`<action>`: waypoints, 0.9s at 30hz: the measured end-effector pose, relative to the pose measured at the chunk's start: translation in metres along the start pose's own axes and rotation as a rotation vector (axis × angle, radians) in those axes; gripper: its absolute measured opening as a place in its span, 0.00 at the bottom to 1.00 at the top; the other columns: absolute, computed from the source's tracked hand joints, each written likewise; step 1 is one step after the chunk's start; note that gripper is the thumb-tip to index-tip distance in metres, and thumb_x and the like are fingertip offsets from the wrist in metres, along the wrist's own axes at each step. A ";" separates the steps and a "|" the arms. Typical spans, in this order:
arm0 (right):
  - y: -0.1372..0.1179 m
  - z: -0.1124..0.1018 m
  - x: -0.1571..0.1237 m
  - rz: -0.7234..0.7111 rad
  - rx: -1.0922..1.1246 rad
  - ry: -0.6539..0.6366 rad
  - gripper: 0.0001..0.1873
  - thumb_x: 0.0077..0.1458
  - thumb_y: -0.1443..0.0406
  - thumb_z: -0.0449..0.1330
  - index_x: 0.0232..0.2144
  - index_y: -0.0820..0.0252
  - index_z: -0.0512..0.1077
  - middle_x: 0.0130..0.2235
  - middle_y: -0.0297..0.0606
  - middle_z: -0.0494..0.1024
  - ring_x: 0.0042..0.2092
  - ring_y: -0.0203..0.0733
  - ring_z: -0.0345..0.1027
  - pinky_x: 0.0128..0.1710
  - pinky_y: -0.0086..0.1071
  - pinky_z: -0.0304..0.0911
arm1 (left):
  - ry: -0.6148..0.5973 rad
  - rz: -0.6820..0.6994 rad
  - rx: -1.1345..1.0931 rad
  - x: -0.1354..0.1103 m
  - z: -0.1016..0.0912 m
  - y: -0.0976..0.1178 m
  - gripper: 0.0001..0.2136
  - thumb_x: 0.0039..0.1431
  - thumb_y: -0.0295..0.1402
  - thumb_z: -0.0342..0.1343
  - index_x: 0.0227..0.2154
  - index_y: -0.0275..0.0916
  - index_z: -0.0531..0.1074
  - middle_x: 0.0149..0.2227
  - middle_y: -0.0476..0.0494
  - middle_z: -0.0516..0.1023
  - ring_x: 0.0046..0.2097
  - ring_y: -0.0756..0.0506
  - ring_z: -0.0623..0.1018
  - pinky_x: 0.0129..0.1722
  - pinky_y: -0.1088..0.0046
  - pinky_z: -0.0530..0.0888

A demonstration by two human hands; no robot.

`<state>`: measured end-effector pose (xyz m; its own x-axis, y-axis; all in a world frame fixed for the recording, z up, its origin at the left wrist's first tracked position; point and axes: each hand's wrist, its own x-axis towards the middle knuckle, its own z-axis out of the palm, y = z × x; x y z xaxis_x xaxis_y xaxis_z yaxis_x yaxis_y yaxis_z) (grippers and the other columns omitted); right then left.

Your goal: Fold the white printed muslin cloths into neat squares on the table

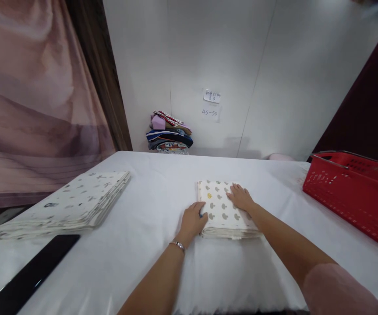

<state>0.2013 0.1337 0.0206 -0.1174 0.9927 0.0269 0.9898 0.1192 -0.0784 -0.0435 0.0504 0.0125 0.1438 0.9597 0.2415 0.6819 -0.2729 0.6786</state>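
Observation:
A small folded cloth (217, 205), cream with grey and yellow prints, lies in the middle of the white table (149, 245). My left hand (192, 221) rests against the cloth's left edge with its fingers curled onto the top; a bracelet is on that wrist. My right hand (240, 196) lies flat on the cloth's right side, fingers spread. Neither hand lifts the cloth.
A larger stack of folded printed cloths (73, 203) lies at the left. A black flat object (27, 278) sits at the near left edge. A red plastic basket (356, 192) stands at the right. A pile of coloured clothes (169, 133) and paper notes (211, 103) are by the back wall.

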 end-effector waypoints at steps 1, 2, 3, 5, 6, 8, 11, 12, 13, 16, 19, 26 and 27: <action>0.000 -0.003 -0.003 0.000 0.011 -0.016 0.26 0.61 0.55 0.41 0.58 0.57 0.56 0.64 0.43 0.49 0.64 0.49 0.38 0.59 0.50 0.40 | 0.005 0.003 -0.001 0.000 0.000 -0.001 0.20 0.52 0.31 0.50 0.50 0.42 0.68 0.52 0.46 0.71 0.52 0.44 0.70 0.52 0.68 0.64; 0.001 -0.006 -0.007 -0.002 0.019 -0.021 0.26 0.61 0.54 0.41 0.58 0.57 0.56 0.64 0.43 0.49 0.65 0.49 0.37 0.59 0.50 0.39 | 0.010 0.004 -0.001 0.000 0.000 -0.001 0.20 0.52 0.31 0.50 0.50 0.41 0.68 0.52 0.46 0.71 0.51 0.44 0.70 0.52 0.68 0.64; 0.003 -0.007 -0.012 -0.008 0.025 -0.016 0.27 0.61 0.54 0.41 0.58 0.58 0.56 0.64 0.43 0.48 0.65 0.49 0.36 0.60 0.50 0.38 | 0.014 0.005 -0.002 0.000 0.001 -0.001 0.20 0.52 0.31 0.50 0.50 0.41 0.68 0.52 0.46 0.71 0.51 0.44 0.70 0.53 0.68 0.64; 0.009 -0.006 -0.024 -0.024 0.038 0.000 0.29 0.61 0.53 0.41 0.60 0.57 0.53 0.65 0.42 0.47 0.65 0.48 0.34 0.61 0.48 0.35 | 0.012 0.006 -0.002 0.000 0.001 -0.001 0.20 0.52 0.31 0.50 0.50 0.42 0.68 0.52 0.46 0.71 0.51 0.44 0.70 0.53 0.67 0.64; 0.012 -0.004 -0.030 -0.034 0.046 -0.003 0.29 0.61 0.53 0.41 0.61 0.57 0.52 0.65 0.41 0.47 0.65 0.48 0.33 0.61 0.48 0.35 | 0.008 0.007 -0.002 0.000 0.001 -0.001 0.20 0.52 0.31 0.50 0.50 0.42 0.68 0.52 0.46 0.71 0.51 0.44 0.70 0.53 0.67 0.64; 0.015 -0.002 -0.039 -0.043 0.067 -0.024 0.29 0.60 0.54 0.42 0.61 0.57 0.52 0.65 0.41 0.47 0.65 0.48 0.32 0.60 0.48 0.37 | -0.002 0.004 -0.003 0.000 0.000 0.000 0.20 0.52 0.31 0.51 0.50 0.42 0.68 0.52 0.46 0.71 0.51 0.44 0.70 0.53 0.67 0.64; 0.013 -0.005 -0.046 -0.017 0.125 -0.027 0.28 0.60 0.54 0.43 0.59 0.58 0.55 0.65 0.41 0.47 0.65 0.48 0.33 0.60 0.47 0.39 | -0.009 -0.010 -0.011 0.000 -0.001 0.001 0.20 0.52 0.32 0.50 0.50 0.42 0.68 0.52 0.46 0.71 0.50 0.44 0.71 0.53 0.67 0.64; 0.011 -0.008 -0.049 -0.003 0.159 -0.006 0.27 0.60 0.55 0.44 0.59 0.59 0.57 0.64 0.41 0.48 0.65 0.47 0.33 0.61 0.47 0.39 | -0.011 -0.011 -0.015 0.000 -0.001 0.001 0.20 0.53 0.32 0.50 0.50 0.42 0.68 0.52 0.46 0.71 0.50 0.44 0.71 0.53 0.67 0.65; 0.008 -0.011 -0.053 0.004 0.202 0.026 0.27 0.60 0.55 0.44 0.58 0.58 0.58 0.64 0.40 0.49 0.65 0.46 0.34 0.61 0.46 0.38 | -0.013 -0.010 -0.018 0.000 -0.002 0.001 0.20 0.53 0.32 0.50 0.50 0.42 0.68 0.51 0.46 0.71 0.50 0.44 0.71 0.53 0.68 0.65; 0.001 -0.020 -0.075 -0.034 0.367 0.124 0.24 0.60 0.56 0.45 0.54 0.57 0.65 0.60 0.38 0.60 0.64 0.44 0.43 0.63 0.43 0.34 | -0.011 0.002 -0.021 -0.001 -0.001 -0.001 0.20 0.53 0.32 0.50 0.50 0.42 0.68 0.51 0.46 0.71 0.50 0.44 0.71 0.53 0.68 0.65; -0.002 -0.021 -0.106 -0.074 0.519 0.116 0.21 0.58 0.56 0.46 0.48 0.54 0.70 0.53 0.35 0.70 0.60 0.44 0.54 0.63 0.42 0.40 | -0.004 0.015 -0.035 0.000 0.001 -0.003 0.19 0.54 0.33 0.51 0.50 0.42 0.68 0.53 0.46 0.69 0.51 0.45 0.71 0.53 0.69 0.65; 0.011 0.003 -0.144 -0.172 0.503 0.154 0.20 0.55 0.54 0.52 0.47 0.51 0.71 0.53 0.33 0.70 0.59 0.46 0.54 0.60 0.42 0.48 | 0.098 0.125 -0.057 -0.009 -0.002 0.001 0.16 0.56 0.42 0.53 0.46 0.44 0.71 0.57 0.47 0.63 0.56 0.45 0.65 0.56 0.68 0.63; 0.012 0.006 -0.145 -0.212 0.479 0.182 0.19 0.55 0.55 0.52 0.47 0.51 0.71 0.53 0.34 0.70 0.59 0.45 0.54 0.60 0.42 0.48 | 0.101 0.174 -0.040 -0.013 -0.002 0.004 0.15 0.56 0.42 0.53 0.45 0.45 0.72 0.56 0.47 0.65 0.56 0.45 0.64 0.56 0.67 0.62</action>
<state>0.2301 -0.0083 0.0095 -0.2518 0.9323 0.2596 0.7936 0.3524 -0.4960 -0.0438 0.0370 0.0131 0.1829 0.8869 0.4243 0.6240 -0.4382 0.6470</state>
